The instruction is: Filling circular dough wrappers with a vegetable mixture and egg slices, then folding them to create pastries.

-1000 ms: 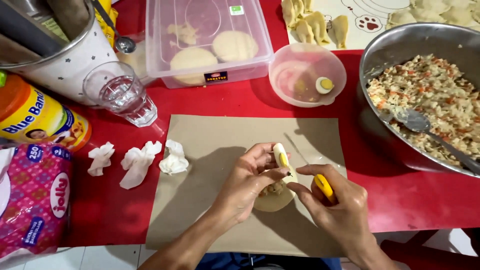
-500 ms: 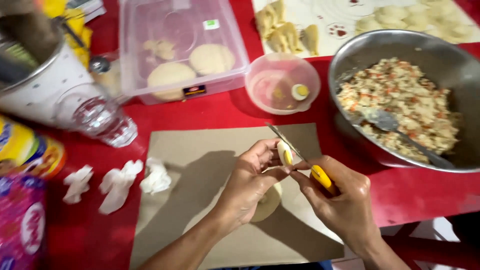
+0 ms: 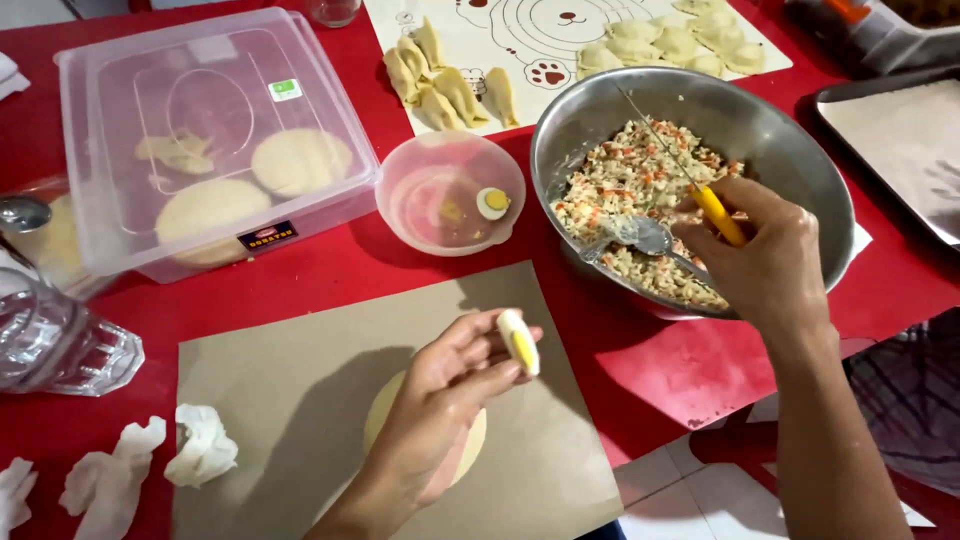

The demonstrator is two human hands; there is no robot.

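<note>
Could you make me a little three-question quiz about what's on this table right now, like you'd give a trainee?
1. True or false: the left hand holds a slice of boiled egg.
2. Which thing does the right hand hold over the metal bowl of filling?
A. a rolling pin
B. a yellow-handled knife
C. a glass
3. What lies on the brown paper under the left hand?

Key
1. True
2. B
3. A round of dough
</note>
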